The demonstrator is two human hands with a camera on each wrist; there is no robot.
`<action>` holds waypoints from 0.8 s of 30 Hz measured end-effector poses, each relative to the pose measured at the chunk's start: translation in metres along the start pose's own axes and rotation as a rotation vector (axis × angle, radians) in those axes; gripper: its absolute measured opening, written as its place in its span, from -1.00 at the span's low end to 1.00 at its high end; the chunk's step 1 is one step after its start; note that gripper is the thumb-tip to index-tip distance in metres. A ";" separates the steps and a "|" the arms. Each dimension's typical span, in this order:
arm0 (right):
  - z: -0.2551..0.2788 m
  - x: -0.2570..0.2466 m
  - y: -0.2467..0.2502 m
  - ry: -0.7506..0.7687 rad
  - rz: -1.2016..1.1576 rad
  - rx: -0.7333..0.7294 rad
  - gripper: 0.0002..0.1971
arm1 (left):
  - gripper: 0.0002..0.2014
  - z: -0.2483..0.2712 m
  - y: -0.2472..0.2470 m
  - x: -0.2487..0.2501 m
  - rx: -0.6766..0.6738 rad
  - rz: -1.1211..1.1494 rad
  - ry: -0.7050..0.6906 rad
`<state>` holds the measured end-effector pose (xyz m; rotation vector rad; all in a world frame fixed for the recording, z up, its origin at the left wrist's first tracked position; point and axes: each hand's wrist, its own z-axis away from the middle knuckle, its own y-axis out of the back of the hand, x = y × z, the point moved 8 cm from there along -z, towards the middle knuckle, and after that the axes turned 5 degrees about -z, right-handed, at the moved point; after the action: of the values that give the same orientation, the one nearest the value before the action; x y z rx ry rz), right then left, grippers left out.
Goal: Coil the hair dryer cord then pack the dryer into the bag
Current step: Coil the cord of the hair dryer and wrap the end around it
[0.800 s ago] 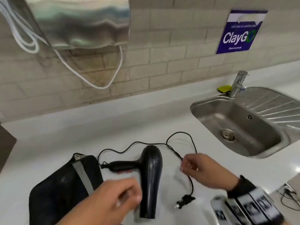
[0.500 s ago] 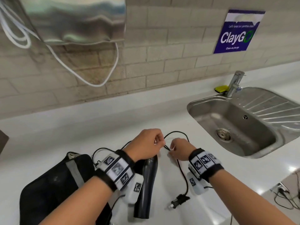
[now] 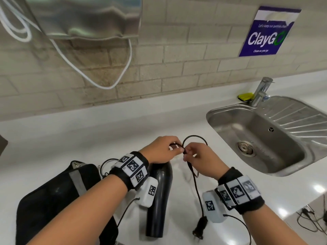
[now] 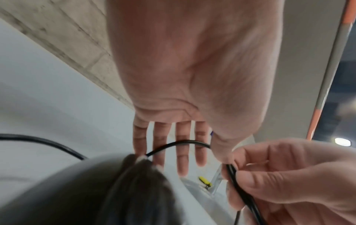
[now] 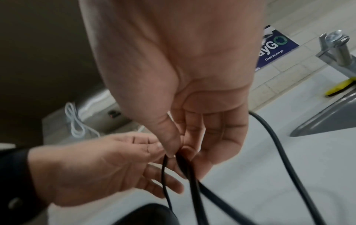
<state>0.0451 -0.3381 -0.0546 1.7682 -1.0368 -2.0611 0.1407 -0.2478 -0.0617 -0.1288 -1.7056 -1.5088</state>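
A black hair dryer (image 3: 159,200) lies on the white counter, nozzle toward me. Left of it lies the black bag (image 3: 53,200) with a grey stripe. The dryer's thin black cord (image 3: 196,188) rises into a small loop behind the dryer and trails down to the plug (image 3: 200,227) near the front edge. My left hand (image 3: 178,150) and right hand (image 3: 185,154) meet just above the dryer's rear end. In the right wrist view my right hand (image 5: 179,152) pinches two cord strands between thumb and forefinger. My left hand (image 4: 212,152) pinches one strand beside it, the other fingers fairly straight.
A steel sink (image 3: 212,117) with a faucet (image 3: 260,91) and a yellow sponge (image 3: 245,96) is at the right. A steel dispenser (image 3: 85,18) and a white cable (image 3: 106,85) hang on the tiled wall. The counter's edge drops off at the near right.
Both hands moved from the counter's front to the cord behind the dryer and came together. They now pinch the cord, which is lifted into a tighter loop.
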 end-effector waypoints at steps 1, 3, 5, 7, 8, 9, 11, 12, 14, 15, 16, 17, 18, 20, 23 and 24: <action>0.005 -0.009 0.005 0.008 -0.051 0.012 -0.93 | -0.84 0.005 0.008 0.006 0.041 0.058 -0.013; 0.015 -0.028 0.012 0.016 -0.159 0.015 -0.93 | -0.84 0.018 0.025 0.020 0.126 0.156 -0.055; 0.023 -0.045 0.015 0.010 -0.263 0.014 -0.94 | -0.86 0.033 0.042 0.035 0.215 0.209 -0.106; 0.030 -0.060 0.015 0.011 -0.342 0.008 -0.96 | -0.90 0.045 0.057 0.044 0.302 0.253 -0.125; 0.032 -0.068 0.014 0.020 -0.364 0.004 -0.97 | -0.92 0.050 0.063 0.046 0.340 0.285 -0.119; 0.034 -0.074 0.014 0.031 -0.380 0.002 -0.97 | -0.93 0.055 0.068 0.046 0.374 0.326 -0.105; 0.037 -0.081 0.013 0.046 -0.425 0.008 -0.96 | -0.94 0.066 0.078 0.042 0.448 0.412 -0.063; 0.038 -0.082 0.013 0.052 -0.449 0.020 -0.96 | -0.94 0.073 0.084 0.040 0.493 0.447 -0.039; 0.040 -0.082 0.014 0.067 -0.482 0.059 -0.94 | -0.93 0.090 0.098 0.034 0.605 0.511 -0.012; 0.042 -0.080 0.014 0.074 -0.503 0.084 -0.92 | -0.93 0.099 0.107 0.031 0.665 0.552 -0.005; 0.043 -0.077 0.015 0.079 -0.529 0.112 -0.91 | -0.92 0.108 0.115 0.026 0.712 0.608 0.010; 0.046 -0.074 0.015 0.085 -0.551 0.143 -0.90 | -0.90 0.116 0.123 0.021 0.737 0.685 0.032; 0.048 -0.070 0.016 0.091 -0.572 0.170 -0.90 | -0.88 0.123 0.128 0.016 0.735 0.788 0.054; 0.052 -0.060 0.013 0.085 -0.647 0.200 -0.88 | -0.84 0.134 0.135 0.010 0.685 1.001 0.066; 0.057 -0.046 0.009 0.061 -0.753 0.219 -0.87 | -0.80 0.146 0.141 -0.003 0.663 1.228 0.095; 0.059 -0.043 0.008 0.065 -0.766 0.220 -0.87 | -0.80 0.148 0.141 -0.007 0.653 1.323 0.105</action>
<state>-0.0018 -0.2973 -0.0158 2.6338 -0.6295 -2.3131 0.1510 -0.0786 0.0537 -0.6521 -1.3932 0.0155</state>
